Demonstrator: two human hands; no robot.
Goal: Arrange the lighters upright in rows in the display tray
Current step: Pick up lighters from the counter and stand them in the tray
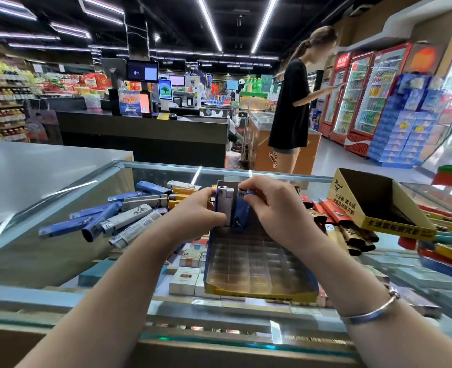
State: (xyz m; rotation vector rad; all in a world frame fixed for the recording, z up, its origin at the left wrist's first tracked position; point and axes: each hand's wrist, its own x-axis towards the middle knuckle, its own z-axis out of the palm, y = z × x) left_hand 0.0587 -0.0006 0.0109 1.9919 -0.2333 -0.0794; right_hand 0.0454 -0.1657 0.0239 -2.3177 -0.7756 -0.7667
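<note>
Your left hand (pixel 195 208) is curled round a white lighter (pixel 225 205), holding it upright at the far left corner of the display tray (pixel 256 290). Your right hand (pixel 270 205) pinches the top of a blue lighter (pixel 242 208) just beside the white one, also upright, in the same back row. Whether either lighter is fully seated in its slot cannot be told; your fingers hide the bases.

Tray: sits on the glass counter (pixel 60 208) near its front edge, middle. Clear gridded insert, slots bare from the front lip back to the two lighters. By that showing the work has barely begun: two in hand at the back row, all else open.

Left of the tray, toward the counter's left edge: a loose heap of blue and white lighters (pixel 118 219), lying flat. Behind your left hand, a few yellow lighters (pixel 182 193). Right of the tray: red and brown lighters (pixel 336 221), flat as well. All of that stock looks unsorted.

At the far right corner stands a second display box (pixel 384 208), yellow and black, nothing visible inside it. A silver bangle (pixel 373 309) rides your right wrist.
</note>
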